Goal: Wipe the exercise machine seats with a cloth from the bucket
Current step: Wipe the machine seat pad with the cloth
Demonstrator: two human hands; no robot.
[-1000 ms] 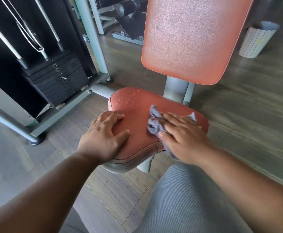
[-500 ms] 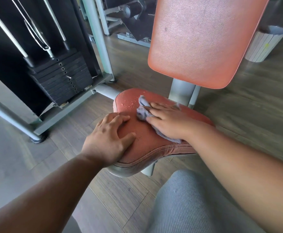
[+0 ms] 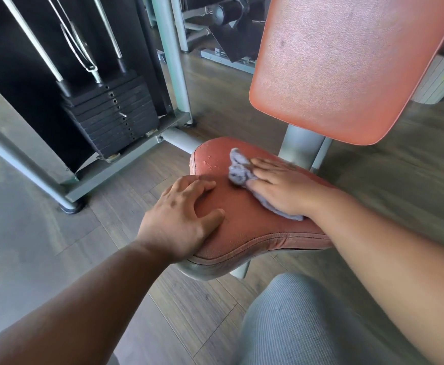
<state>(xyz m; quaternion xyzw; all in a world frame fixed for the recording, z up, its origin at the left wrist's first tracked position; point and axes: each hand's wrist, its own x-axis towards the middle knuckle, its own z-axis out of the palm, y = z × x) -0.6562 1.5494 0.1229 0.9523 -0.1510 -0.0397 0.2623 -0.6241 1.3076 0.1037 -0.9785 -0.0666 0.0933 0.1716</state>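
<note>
Pressing cloth [image 3: 238,168] flat on seat [image 3: 252,227] w/ straight-fingered R hand [image 3: 281,188] (cloth partly hidden), L hand [image 3: 181,219] spread on edge.

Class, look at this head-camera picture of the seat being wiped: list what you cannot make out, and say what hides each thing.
- Bucket: nowhere in the head view.
- Cloth: most of it lies hidden under the right hand pressing it flat.
- Seat: its right part is covered by the right forearm; its near left edge by the left hand.
- Backrest: top cut off by the frame edge.
- White bin: mostly behind the backrest and cut by the right edge.
</note>
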